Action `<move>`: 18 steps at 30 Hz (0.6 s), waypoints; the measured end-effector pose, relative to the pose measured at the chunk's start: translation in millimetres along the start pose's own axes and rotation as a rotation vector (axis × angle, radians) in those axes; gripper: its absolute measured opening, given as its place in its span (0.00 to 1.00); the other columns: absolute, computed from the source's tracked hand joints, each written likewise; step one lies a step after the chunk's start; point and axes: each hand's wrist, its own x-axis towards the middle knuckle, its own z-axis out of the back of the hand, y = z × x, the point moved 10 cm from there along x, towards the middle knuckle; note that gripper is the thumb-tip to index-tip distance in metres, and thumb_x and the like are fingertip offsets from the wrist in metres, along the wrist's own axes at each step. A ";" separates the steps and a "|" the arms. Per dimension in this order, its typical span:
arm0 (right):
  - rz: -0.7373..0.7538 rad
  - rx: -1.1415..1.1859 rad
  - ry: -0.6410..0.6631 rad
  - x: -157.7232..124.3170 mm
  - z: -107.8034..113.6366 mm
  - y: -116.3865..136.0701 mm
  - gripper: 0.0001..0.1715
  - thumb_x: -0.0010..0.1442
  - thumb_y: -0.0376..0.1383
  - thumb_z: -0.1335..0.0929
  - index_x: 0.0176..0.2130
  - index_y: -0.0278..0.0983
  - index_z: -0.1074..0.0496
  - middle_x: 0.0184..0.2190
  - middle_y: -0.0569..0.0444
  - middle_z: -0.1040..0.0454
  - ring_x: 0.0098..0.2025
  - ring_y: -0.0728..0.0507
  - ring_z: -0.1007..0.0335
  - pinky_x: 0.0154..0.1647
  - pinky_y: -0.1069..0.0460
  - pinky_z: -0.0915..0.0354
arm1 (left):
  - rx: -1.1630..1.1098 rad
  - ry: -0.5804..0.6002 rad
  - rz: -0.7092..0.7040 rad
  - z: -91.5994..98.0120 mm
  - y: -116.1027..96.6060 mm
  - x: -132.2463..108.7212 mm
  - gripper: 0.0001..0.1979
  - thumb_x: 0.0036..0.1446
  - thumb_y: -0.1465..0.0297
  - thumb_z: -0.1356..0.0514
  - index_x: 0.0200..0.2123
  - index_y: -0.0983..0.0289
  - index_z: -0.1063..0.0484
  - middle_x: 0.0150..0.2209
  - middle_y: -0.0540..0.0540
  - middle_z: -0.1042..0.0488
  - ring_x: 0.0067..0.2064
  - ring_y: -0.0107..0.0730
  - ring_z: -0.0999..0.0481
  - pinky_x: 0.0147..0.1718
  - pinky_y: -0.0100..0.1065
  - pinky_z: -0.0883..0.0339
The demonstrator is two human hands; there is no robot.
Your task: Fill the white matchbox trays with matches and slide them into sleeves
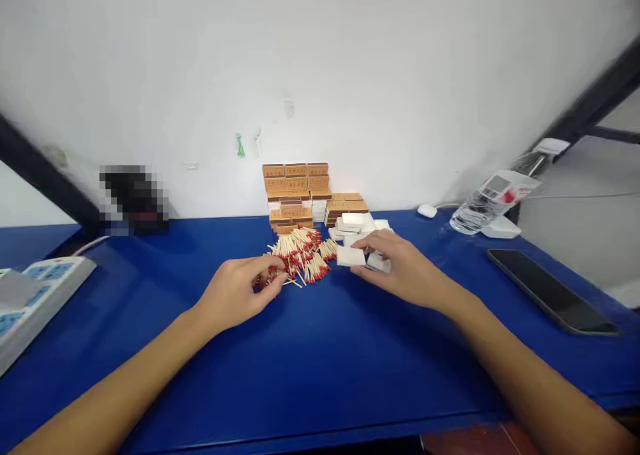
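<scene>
A loose heap of red-tipped matches point(303, 248) lies near the back of the blue table. At its left edge is my left hand point(245, 285), thumb and forefinger curled around some matches; how many is hidden. My right hand point(395, 265) grips a small white matchbox tray point(351, 256) between thumb and fingers, just right of the heap. The inside of this tray does not show. More white trays point(357, 222) are piled behind and partly under my right hand. Orange-brown matchboxes point(296, 183) stand stacked against the wall behind the matches.
A power strip point(47, 288) sits on the blue table point(310, 375) at far left, with a blurred dark object point(137, 198) behind it. On the right are a phone point(550, 288), a clear plastic bottle point(493, 198) and a small white case point(427, 210). A white wall bounds the back.
</scene>
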 end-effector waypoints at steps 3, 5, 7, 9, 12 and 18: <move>-0.061 0.062 0.108 -2.2 -15.8 11.0 0.18 0.64 0.46 0.28 0.50 0.41 0.25 0.38 0.53 0.24 0.38 0.44 0.30 0.40 0.49 0.35 | -0.013 0.010 -0.060 -0.4 -10.6 -2.3 0.09 0.66 0.63 0.37 0.44 0.60 0.23 0.25 0.44 0.28 0.23 0.21 0.34 0.27 0.26 0.39; -0.063 0.108 0.161 -3.5 -24.6 21.8 0.19 0.63 0.47 0.27 0.50 0.41 0.25 0.36 0.55 0.25 0.35 0.45 0.31 0.37 0.50 0.36 | -0.021 0.040 -0.077 -2.9 -15.0 -3.5 0.12 0.64 0.59 0.35 0.44 0.61 0.23 0.24 0.44 0.30 0.23 0.22 0.33 0.26 0.27 0.40; -0.029 0.157 0.205 -4.5 -33.0 34.8 0.20 0.62 0.48 0.25 0.50 0.41 0.24 0.35 0.56 0.26 0.35 0.46 0.31 0.36 0.51 0.37 | -0.030 0.087 -0.071 -7.0 -16.6 -4.4 0.18 0.62 0.54 0.33 0.45 0.61 0.23 0.24 0.44 0.31 0.23 0.22 0.33 0.25 0.27 0.41; 0.016 0.196 0.229 -5.0 -41.0 46.4 0.21 0.61 0.49 0.24 0.49 0.41 0.24 0.35 0.56 0.28 0.35 0.46 0.31 0.36 0.51 0.37 | -0.039 0.133 -0.053 -11.3 -16.6 -5.1 0.23 0.57 0.50 0.31 0.47 0.61 0.23 0.24 0.44 0.31 0.23 0.23 0.33 0.25 0.28 0.41; 0.071 0.259 0.232 -5.9 -53.6 58.1 0.23 0.60 0.49 0.24 0.49 0.39 0.24 0.37 0.55 0.28 0.37 0.46 0.31 0.37 0.51 0.36 | -0.056 0.193 -0.044 -18.0 -18.3 -6.2 0.28 0.52 0.47 0.30 0.49 0.59 0.22 0.24 0.44 0.31 0.23 0.24 0.33 0.25 0.28 0.42; 0.128 0.304 0.186 0.1 -56.0 61.6 0.27 0.57 0.50 0.22 0.51 0.40 0.24 0.45 0.50 0.25 0.47 0.43 0.30 0.47 0.49 0.33 | -0.039 0.268 -0.108 -28.8 -29.7 -7.5 0.20 0.55 0.52 0.30 0.45 0.58 0.20 0.24 0.45 0.29 0.26 0.26 0.30 0.28 0.30 0.41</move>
